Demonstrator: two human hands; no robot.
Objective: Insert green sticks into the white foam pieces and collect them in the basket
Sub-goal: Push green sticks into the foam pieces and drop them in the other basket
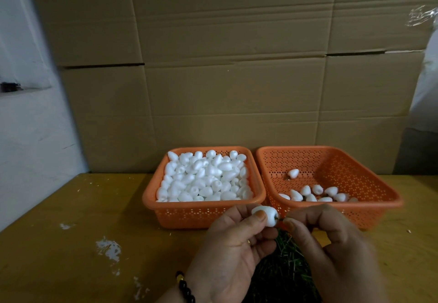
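My left hand (pixel 233 250) pinches a white foam piece (pixel 269 215) between thumb and fingers, in front of the two baskets. My right hand (pixel 331 248) pinches a short green stick (pixel 279 219) whose tip touches the right side of that piece. A heap of green sticks (pixel 286 267) lies on the table under and between my hands, partly hidden. The left orange basket (pixel 189 215) is heaped with plain foam pieces (pixel 206 177). The right orange basket (pixel 369 210) holds several foam pieces (pixel 315 194) near its front wall and one alone (pixel 293 173) further back.
The yellow-brown wooden table (pixel 94 208) has white paint flecks (pixel 109 249) on the left. Brown cardboard boxes (pixel 225 65) stand stacked right behind the baskets. A white wall (pixel 28 125) runs along the left. I wear a dark bead bracelet (pixel 186 288) on my left wrist.
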